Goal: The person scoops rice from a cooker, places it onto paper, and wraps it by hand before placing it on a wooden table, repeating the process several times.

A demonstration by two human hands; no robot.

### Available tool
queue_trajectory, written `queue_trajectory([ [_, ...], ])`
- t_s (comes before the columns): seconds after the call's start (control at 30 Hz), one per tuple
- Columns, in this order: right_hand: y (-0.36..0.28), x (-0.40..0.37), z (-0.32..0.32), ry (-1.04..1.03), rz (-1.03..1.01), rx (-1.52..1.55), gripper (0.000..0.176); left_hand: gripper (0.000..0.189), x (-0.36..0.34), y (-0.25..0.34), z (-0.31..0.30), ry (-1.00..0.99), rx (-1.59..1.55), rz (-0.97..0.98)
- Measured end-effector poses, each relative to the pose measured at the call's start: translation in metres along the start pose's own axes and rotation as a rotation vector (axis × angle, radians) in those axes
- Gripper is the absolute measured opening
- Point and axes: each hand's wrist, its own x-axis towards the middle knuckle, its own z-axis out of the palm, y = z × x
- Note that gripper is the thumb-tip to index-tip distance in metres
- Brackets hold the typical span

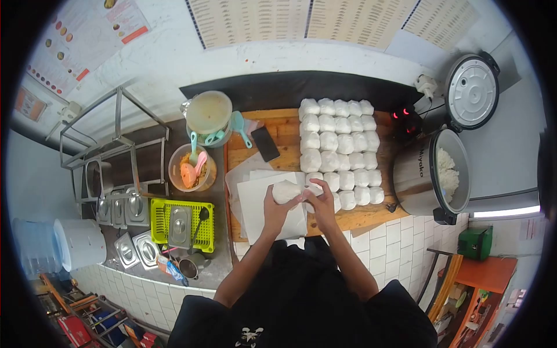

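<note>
A white paper-wrapped parcel (286, 191) is held over the wooden table, above a stack of white paper sheets (267, 211). My left hand (275, 211) is closed around its left side and underside. At the parcel's right end, my right hand (319, 200) pinches the wrapping, with its fingers close to those of the left. What is inside the parcel is hidden. Just right of my hands, similar wrapped parcels (345, 144) stand in tight rows, and the nearest ones are partly covered by my right hand.
A phone (266, 144) lies behind the paper. On the left are a food tub (192, 168) with spoons, a lidded tub (209, 113), a green basket (203, 238) and a metal rack (119, 142). An open rice cooker (415, 171) with white rice (447, 174) stands right.
</note>
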Motion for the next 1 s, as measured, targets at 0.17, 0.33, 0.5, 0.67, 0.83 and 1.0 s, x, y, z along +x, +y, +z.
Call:
queue_trajectory([
  [0.17, 0.028, 0.011, -0.02, 0.256, 0.184, 0.593, 0.042, 0.048, 0.001, 0.012, 0.032, -0.259, 0.081, 0.073],
  [0.33, -0.051, 0.0, -0.014, -0.006, 0.204, 0.567, 0.055, 0.061, -0.005, 0.039, 0.07, -0.422, 0.03, 0.261],
  [0.5, -0.027, 0.009, -0.05, -0.149, 0.421, 0.763, 0.058, 0.067, 0.0, 0.034, 0.087, -0.544, 0.309, 0.292],
  [0.67, -0.042, 0.004, -0.073, 0.199, 0.02, 0.17, 0.06, 0.054, 0.004, 0.013, 0.12, -0.205, 0.081, 0.023],
  [0.83, -0.05, 0.014, -0.109, 0.046, -0.078, -0.312, 0.062, 0.07, 0.023, -0.021, 0.143, -0.301, -0.344, -0.298],
  [1.0, -0.016, 0.055, -0.173, 0.048, 0.167, -0.107, 0.06, 0.091, 0.045, -0.037, 0.142, -0.365, -0.041, -0.541],
])
